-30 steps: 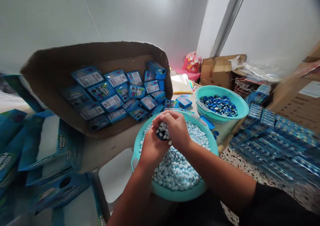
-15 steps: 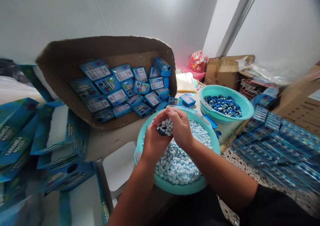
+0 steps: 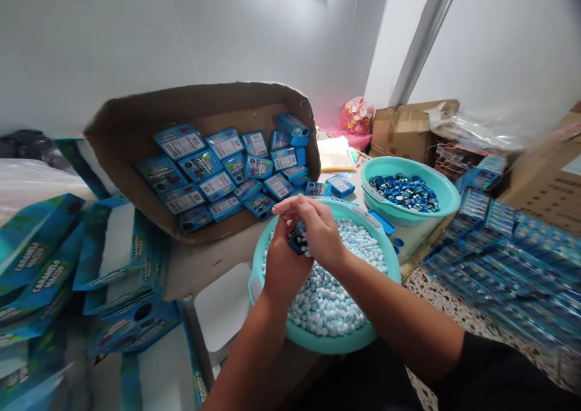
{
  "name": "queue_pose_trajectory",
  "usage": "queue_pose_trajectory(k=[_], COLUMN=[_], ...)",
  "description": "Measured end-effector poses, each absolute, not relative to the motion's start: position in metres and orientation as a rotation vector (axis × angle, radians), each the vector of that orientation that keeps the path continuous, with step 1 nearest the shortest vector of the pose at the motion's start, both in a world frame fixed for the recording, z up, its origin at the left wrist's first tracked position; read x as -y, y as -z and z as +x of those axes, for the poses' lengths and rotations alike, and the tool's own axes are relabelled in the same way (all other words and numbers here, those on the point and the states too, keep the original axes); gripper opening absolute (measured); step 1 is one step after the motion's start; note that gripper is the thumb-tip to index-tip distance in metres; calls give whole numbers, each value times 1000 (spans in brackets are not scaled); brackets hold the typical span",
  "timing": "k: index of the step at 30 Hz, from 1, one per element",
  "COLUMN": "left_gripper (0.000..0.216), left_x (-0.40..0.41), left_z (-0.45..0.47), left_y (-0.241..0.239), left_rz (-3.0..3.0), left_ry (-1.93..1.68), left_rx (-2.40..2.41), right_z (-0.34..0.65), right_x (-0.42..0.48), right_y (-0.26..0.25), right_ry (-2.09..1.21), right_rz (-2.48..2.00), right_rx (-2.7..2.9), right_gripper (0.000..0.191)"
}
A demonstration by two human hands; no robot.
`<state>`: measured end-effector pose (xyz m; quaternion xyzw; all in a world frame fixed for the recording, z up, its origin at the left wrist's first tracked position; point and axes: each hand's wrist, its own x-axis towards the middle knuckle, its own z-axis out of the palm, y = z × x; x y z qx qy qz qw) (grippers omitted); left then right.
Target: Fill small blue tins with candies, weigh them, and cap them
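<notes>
Over a turquoise tub [image 3: 394,273] heaped with small white candies [image 3: 331,308], my two hands are together. My left hand [image 3: 282,259] is closed around a small dark blue container [image 3: 297,240], mostly hidden by the fingers. My right hand [image 3: 323,232] is cupped against its top, with its fingers reaching over the left hand's fingertips. A few white candies show between the right palm and the container's opening.
A tilted cardboard box [image 3: 111,151] holds several blue candy packs. A second turquoise tub [image 3: 447,202] contains blue and silver caps. Folded blue cartons [image 3: 40,259] lie at left beside a white scale [image 3: 222,305]. Wrapped blue packs [image 3: 508,266] are stacked at right.
Fewer candies show between my hands than before. My right hand has turned and closed down over the container. The view has shifted slightly upward.
</notes>
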<state>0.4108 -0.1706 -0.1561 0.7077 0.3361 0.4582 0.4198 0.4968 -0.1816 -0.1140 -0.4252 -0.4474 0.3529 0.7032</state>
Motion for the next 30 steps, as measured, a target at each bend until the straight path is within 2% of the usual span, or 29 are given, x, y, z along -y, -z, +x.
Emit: queue_pose_trajectory(k=[5,12,14,19,22,26,30], left_gripper=[57,48,52,67,65,55,57], left_x=[169,165,163,159,160,162,159], left_z=[414,415,414,410,410,410,410], left_y=[158,153,157,165,165,166,169], left_rz=[1747,1745,1687,1591,1633,1708,1757], left_ry=[-1115,-1130,-1164,-1176,-1154,-1220,-1201], left_rx=[-791,-752,-739,-735,-744,-791,-863], right_z=[503,509,513,531,539,542,541], right_x=[187,189,193,207,211,209,208], right_y=[118,121,124,130,134,136,136], right_ry=[-696,-545,-524,-272,-237,-230,-185], right_rz=[-968,-1147,-1175,-1304,-1375,-1432,-1398], right_rx=[1164,1408,1444,1517,1553,1538,1580], right_gripper=[43,51,48,24,16,13,18])
